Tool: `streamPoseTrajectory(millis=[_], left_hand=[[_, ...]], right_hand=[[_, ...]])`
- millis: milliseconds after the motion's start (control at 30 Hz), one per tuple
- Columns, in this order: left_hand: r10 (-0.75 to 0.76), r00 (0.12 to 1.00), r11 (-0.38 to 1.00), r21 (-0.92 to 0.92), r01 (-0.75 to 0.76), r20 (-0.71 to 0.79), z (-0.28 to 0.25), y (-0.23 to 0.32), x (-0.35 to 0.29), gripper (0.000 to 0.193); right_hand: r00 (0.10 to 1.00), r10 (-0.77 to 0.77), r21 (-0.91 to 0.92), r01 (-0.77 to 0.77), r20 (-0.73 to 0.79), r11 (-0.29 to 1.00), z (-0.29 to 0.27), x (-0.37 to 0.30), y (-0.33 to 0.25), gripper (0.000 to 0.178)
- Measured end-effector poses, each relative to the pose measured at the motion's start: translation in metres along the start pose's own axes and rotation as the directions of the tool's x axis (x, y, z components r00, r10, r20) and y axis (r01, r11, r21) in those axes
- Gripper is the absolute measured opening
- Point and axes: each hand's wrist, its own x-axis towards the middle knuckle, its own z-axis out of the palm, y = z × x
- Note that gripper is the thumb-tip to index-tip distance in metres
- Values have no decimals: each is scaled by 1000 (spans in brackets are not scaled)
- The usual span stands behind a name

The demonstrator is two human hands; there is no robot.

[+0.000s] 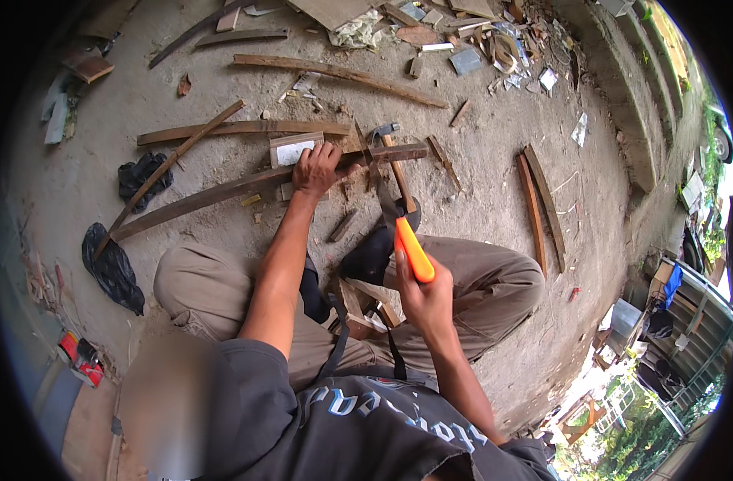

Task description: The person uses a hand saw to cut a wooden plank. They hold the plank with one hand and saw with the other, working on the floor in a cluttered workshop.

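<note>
My right hand is wrapped round the orange handle of a handsaw. Its blade reaches away from me and crosses a long wooden plank near the plank's right end. My left hand grips that plank just left of the blade, fingers over its top. Beneath the plank by this hand lies a wooden block with a white face. A hammer with a wooden handle rests on the ground right of the blade, partly hidden by the plank.
Loose wooden strips lie beyond the plank, and a pair of slats lies to the right. Black plastic bags are at the left, under a thin stick. Scraps and rubble cover the far ground, beside concrete steps.
</note>
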Motion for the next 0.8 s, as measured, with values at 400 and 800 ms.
streamPoseTrajectory(millis=[400, 800], left_hand=[[0, 999, 1000, 11, 0, 50, -1, 2, 0, 56], [-66, 995, 997, -34, 69, 78, 2, -3, 4, 58]], right_hand=[[994, 107, 51, -107, 15, 993, -8, -6, -11, 27], [999, 44, 24, -45, 28, 999, 9, -5, -9, 25]])
